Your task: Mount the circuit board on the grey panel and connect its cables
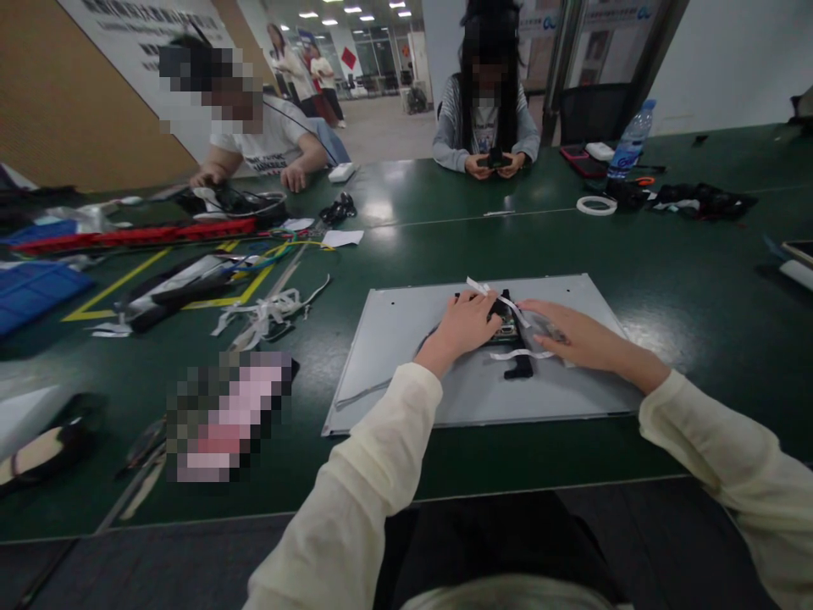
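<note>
A white flat panel (394,356) lies on the table before me. On it sits a black bracket (522,366) with a small circuit board (506,329) in its middle. My left hand (462,326) is curled over the left side of the board, fingers bent down onto it. On the other side my right hand (581,335) closes on a translucent plastic piece (539,324), partly hidden by the fingers. White strips (481,288) stick out near the fingertips, and another white strip (517,354) crosses the bracket. A grey cable (365,392) runs left from the board.
Left of the panel lie a phone (245,415) and a tangle of white strips (270,313). Blue trays (38,292) are at far left. A tape roll (595,205) and a water bottle (632,140) stand far right. Two people sit opposite.
</note>
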### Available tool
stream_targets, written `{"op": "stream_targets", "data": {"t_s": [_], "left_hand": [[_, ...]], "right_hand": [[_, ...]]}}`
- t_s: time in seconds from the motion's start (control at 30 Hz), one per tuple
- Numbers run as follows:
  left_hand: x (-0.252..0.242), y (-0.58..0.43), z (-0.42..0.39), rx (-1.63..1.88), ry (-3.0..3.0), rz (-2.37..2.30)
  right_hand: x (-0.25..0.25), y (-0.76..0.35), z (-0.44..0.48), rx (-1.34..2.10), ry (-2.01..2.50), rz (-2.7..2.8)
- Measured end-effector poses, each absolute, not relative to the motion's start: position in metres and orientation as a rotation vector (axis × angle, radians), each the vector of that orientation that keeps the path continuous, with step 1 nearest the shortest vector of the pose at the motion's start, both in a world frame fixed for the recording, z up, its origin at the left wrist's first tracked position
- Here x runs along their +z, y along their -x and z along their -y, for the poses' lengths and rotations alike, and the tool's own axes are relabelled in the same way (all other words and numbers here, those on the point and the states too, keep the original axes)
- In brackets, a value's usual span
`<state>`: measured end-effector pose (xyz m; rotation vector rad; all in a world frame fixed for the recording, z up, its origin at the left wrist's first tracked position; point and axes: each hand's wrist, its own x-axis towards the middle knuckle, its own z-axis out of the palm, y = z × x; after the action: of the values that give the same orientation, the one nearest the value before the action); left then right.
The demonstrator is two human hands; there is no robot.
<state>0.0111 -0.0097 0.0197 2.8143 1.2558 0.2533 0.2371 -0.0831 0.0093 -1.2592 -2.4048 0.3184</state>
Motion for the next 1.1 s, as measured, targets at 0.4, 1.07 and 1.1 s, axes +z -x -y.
{"op": "stream_targets", "data": {"t_s": [0.4,1.07,1.1], "left_hand": [[0.019,-0.01,0.009,0.253,-2.817,-1.254],[0.022,-0.016,0.006,0.25,-2.761,-1.357],[0.022,-0.016,0.006,0.254,-2.762,-1.361]], "right_hand": [[-0.003,-0.233,0.085,0.357,1.271,2.393],[0.003,-0.237,0.095,0.067,1.247,2.564],[0.004,-0.237,0.096,0.053,1.245,2.573]]}}
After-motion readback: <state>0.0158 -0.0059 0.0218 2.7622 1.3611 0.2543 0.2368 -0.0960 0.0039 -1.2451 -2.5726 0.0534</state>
